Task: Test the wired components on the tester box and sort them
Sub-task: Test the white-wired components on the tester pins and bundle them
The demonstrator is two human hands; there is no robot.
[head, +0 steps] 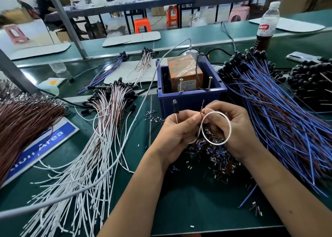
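From the head camera we see our left hand (pixel 177 129) pinching a wired component (pixel 175 106) just below its dark bulb, which stands upright. Our right hand (pixel 231 127) holds the same component's white wire (pixel 216 128), looped into a ring, with what seems to be a brown lead end poking up between the thumbs. Both hands sit just in front of the blue tester box (pixel 190 86) on the green table (pixel 197 200). White-wired components (pixel 100 129) lie left, blue-wired ones (pixel 280 114) right.

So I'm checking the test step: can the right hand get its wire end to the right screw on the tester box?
Probably yes. The right hand pinches the looped wire just below the blue tester box, and nothing lies between it and the right screw.
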